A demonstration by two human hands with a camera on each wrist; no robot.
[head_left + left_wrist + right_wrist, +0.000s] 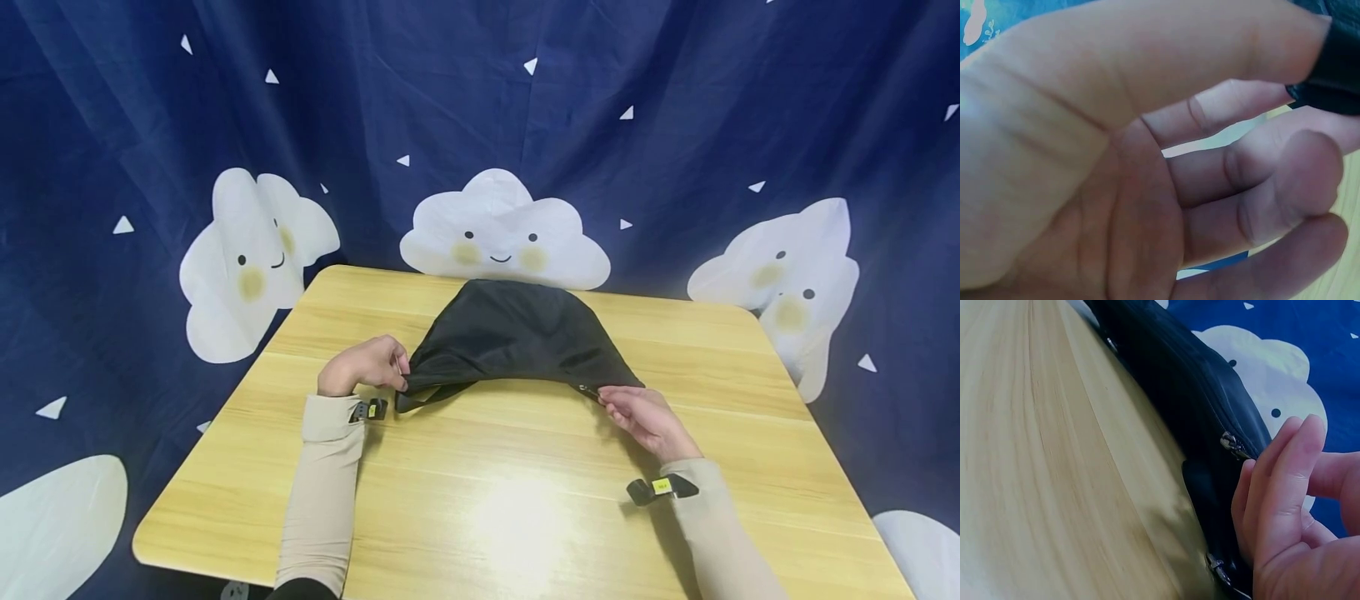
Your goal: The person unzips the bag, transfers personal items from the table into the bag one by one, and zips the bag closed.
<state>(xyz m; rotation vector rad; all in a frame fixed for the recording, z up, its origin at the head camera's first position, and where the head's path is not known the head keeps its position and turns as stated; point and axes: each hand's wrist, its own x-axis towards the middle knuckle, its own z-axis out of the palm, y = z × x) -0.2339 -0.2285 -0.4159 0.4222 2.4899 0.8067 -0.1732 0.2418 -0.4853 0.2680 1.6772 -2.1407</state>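
A black fabric bag (525, 329), curved like a crescent, lies near the far side of the table. At its left corner my left hand (370, 363) pinches the fabric between thumb and fingertips. The left wrist view shows that hand's palm (1129, 200), with a bit of the black bag (1338, 69) by the thumb tip. My right hand (643, 417) pinches the bag's right corner, close to a metal zipper pull (1230, 442). Lower on the bag, a second metal zipper pull (1215, 562) shows in the right wrist view.
Under the bag is a light wooden table (480, 467) with rounded corners. A dark blue curtain (360, 108) with white smiling clouds hangs right behind it. Each wrist carries a small black camera, the right one (660, 487) just above the tabletop.
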